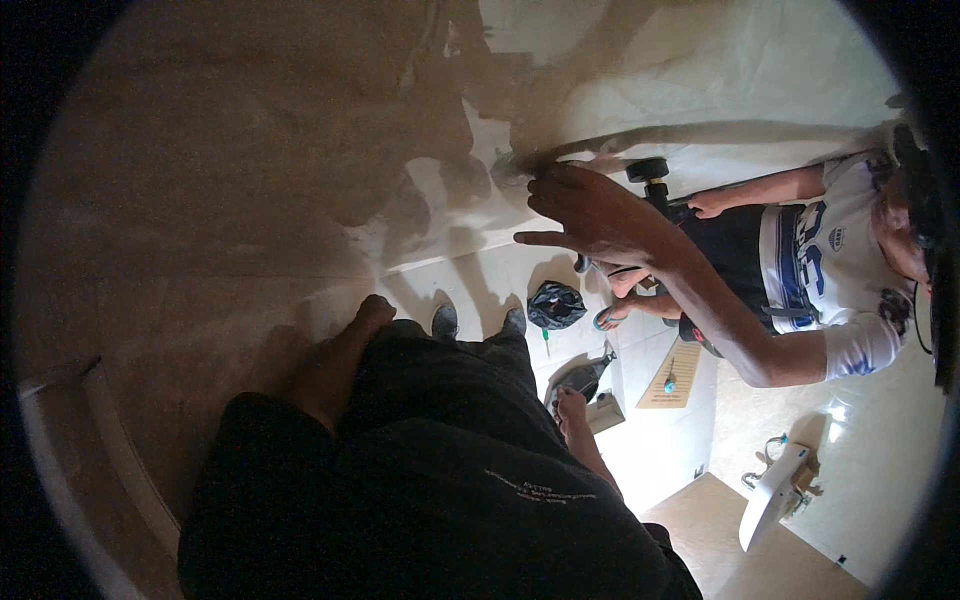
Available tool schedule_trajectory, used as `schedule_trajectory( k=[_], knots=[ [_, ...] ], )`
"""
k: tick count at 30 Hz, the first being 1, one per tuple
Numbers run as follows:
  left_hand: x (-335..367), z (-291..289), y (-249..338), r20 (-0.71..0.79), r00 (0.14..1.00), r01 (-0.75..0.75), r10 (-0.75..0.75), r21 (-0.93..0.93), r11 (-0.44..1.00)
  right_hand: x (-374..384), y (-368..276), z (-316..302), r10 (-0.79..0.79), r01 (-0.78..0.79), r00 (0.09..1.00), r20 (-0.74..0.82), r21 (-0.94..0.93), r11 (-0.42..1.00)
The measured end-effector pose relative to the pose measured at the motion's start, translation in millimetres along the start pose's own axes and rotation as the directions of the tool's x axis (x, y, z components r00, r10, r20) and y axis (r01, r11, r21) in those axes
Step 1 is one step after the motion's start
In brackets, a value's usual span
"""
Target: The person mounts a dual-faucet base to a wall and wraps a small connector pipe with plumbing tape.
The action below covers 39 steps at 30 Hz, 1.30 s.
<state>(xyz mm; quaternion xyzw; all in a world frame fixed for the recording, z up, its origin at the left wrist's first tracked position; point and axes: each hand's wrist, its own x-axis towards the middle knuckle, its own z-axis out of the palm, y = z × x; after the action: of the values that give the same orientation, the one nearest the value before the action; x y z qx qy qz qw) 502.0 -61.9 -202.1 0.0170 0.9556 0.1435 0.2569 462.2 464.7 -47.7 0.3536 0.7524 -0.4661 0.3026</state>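
Note:
My left hand is in shadow at the end of my bent left arm, against or close to the brown wall; its fingers are too dark to make out. My right hand is low at my right side with its fingers curled in, and whatever it may hold is hidden. Below it in the view lies a dark bag on the floor, which it overlaps. To the right, a co-worker's hand reaches to the wall. Beside it is a black round-headed tool, near that person's other hand.
A black plastic bag lies on the pale tiled floor near my shoes, with a green-handled tool beside it. Further right are a small box, a flat cardboard sheet and a white washbasin. The co-worker stands close on my right.

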Motion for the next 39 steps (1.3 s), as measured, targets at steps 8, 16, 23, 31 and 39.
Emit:
schedule_trajectory(
  k=[8,16,23,31,39],
  knots=[
    [-16.5,-17.5,-3.7,0.192,0.981,0.009,-0.023,0.075,0.997,4.1,25.2,25.2,0.051,-0.051,0.999,-0.012,0.027,0.998],
    [-1.2,-20.6,3.5,0.062,0.993,0.104,-0.096,-0.146,0.984,-24.8,17.3,21.1,-0.227,0.232,0.972,0.055,-0.351,0.907],
    [-7.6,-21.9,12.2,-0.016,0.999,0.028,-0.031,-0.172,0.985,-30.3,21.4,10.1,-0.156,0.133,0.986,-0.056,-0.287,0.949],
    [-11.0,-12.7,2.7,-0.077,0.997,0.029,-0.024,0.066,0.997,-5.4,31.2,18.1,-0.082,0.076,0.994,-0.074,-0.083,0.994],
    [-32.7,-59.0,20.2,0.135,0.990,-0.081,0.050,0.233,0.969,-13.6,25.1,30.4,-0.159,0.158,0.987,0.001,-0.102,0.982]
  ],
)
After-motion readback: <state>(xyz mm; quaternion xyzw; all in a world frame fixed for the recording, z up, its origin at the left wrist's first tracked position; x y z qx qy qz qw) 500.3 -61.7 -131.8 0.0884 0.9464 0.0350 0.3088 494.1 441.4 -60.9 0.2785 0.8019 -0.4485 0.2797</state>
